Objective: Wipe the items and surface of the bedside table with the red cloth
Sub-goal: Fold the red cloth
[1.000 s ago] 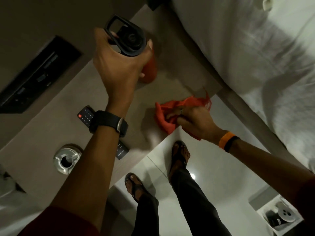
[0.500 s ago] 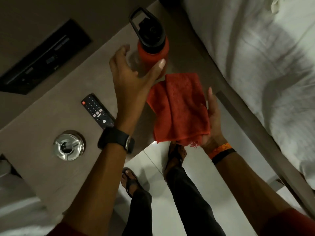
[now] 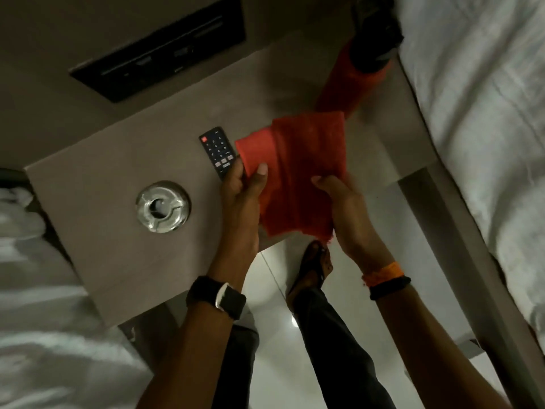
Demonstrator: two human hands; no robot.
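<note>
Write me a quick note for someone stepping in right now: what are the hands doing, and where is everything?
Left hand: pinching the near left edge of the red cloth.
Right hand: gripping the cloth's near right edge; the cloth is spread between both hands above the bedside table.
On the table: red bottle at the far corner by the bed, remote beside the left hand, ashtray further left.
Done: cannot tell what has been wiped.
Left: probably the remote, ashtray and the table surface around them.
</note>
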